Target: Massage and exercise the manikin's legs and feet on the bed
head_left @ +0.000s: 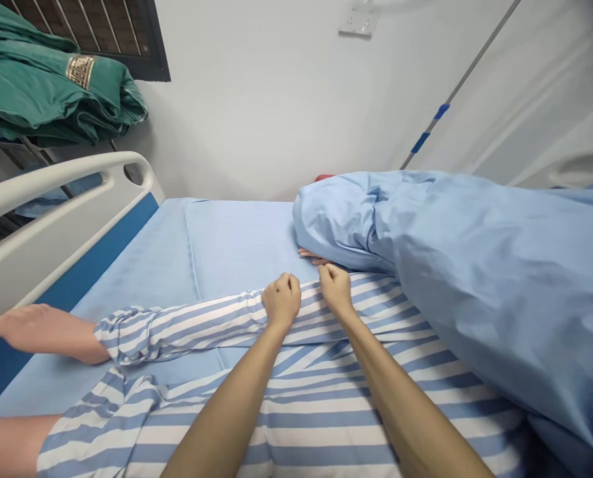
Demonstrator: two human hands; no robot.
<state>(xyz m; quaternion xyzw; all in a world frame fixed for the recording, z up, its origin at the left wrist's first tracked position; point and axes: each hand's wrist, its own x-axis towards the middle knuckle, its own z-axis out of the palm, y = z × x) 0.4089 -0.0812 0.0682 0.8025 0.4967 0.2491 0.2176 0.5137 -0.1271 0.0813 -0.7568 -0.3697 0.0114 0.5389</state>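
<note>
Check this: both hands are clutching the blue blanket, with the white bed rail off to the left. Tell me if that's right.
Not quite. The head view shows the left hand and right hand on the blue-and-white striped garment, not the blue blanket, which lies just beyond them. The white bed rail is off to the left, as you said.

From here, a white bed side rail (52,199) runs at nine o'clock, folded green linen (42,86) lies at eleven, and a wall socket plate (359,18) sits at twelve.
</note>
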